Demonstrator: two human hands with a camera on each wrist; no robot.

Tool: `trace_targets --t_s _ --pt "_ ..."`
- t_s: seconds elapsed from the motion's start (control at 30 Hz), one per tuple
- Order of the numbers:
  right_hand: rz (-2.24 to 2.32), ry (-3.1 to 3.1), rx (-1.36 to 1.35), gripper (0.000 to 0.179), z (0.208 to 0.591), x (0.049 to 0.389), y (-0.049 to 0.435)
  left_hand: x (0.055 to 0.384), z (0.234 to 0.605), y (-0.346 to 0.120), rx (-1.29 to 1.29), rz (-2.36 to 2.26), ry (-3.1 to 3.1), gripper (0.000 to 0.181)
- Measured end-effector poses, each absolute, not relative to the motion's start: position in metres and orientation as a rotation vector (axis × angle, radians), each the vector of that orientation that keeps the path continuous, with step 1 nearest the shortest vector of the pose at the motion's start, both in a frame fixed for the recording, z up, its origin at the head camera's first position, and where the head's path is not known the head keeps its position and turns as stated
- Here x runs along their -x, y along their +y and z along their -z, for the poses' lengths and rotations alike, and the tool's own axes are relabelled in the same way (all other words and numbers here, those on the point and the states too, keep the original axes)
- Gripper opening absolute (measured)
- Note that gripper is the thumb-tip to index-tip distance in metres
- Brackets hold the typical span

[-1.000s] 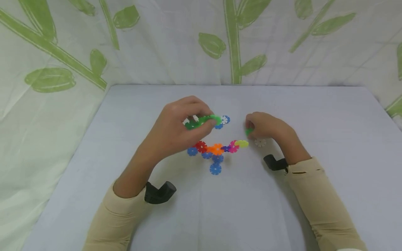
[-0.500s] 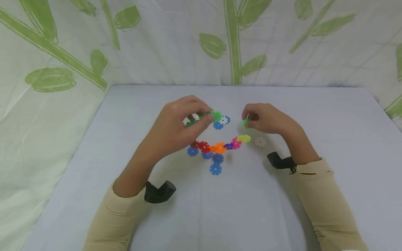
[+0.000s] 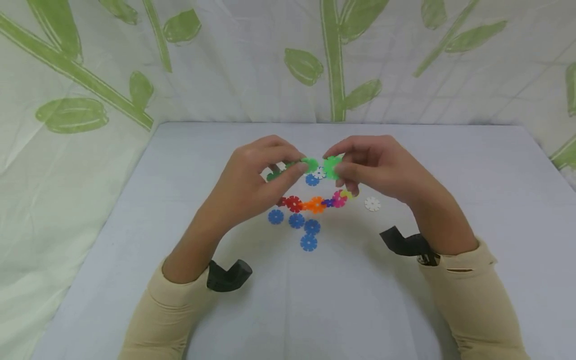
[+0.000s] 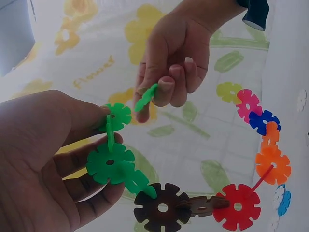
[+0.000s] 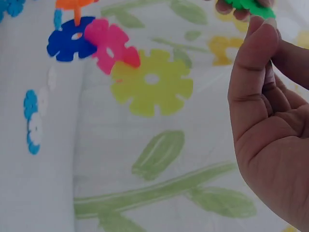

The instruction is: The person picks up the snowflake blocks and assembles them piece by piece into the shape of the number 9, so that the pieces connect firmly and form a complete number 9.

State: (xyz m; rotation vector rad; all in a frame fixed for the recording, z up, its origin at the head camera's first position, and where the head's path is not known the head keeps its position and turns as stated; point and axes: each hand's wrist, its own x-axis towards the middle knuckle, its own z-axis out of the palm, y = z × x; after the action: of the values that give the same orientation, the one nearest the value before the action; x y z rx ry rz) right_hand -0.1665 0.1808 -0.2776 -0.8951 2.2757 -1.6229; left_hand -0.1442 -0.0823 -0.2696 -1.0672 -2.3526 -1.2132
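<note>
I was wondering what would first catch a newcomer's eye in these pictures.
Probably the multicoloured chain of notched discs, running from the left hand to a yellow disc. Next, the green disc pinched in the right hand, just apart from the chain's green end. Behind them, large green leaves mark the pale backdrop.

we see the orange disc [image 5: 72,4] cut off at the right wrist view's upper left; at its right edge we lose part of the right hand [image 5: 270,125].
</note>
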Motion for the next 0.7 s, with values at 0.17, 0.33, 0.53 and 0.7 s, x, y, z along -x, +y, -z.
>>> trace_targets --t_s 0.17,0.33,0.53,0.7 --pt "1.742 2.1 0.918 0.019 0.273 0.159 0.177 0.143 0.271 -0.08 1.105 1.242 -2.32 0.013" --pt "1.783 2.042 0.889 0.016 0.272 0.157 0.175 0.143 0.271 -0.078 1.133 1.253 -2.278 0.015" --pt "1.83 2.013 0.859 0.015 0.271 0.156 0.176 0.141 0.272 -0.075 1.127 1.27 -2.224 0.016" --pt "1.888 1.944 0.845 0.013 0.272 0.157 0.174 0.141 0.276 -0.072 1.127 1.278 -2.221 0.016"
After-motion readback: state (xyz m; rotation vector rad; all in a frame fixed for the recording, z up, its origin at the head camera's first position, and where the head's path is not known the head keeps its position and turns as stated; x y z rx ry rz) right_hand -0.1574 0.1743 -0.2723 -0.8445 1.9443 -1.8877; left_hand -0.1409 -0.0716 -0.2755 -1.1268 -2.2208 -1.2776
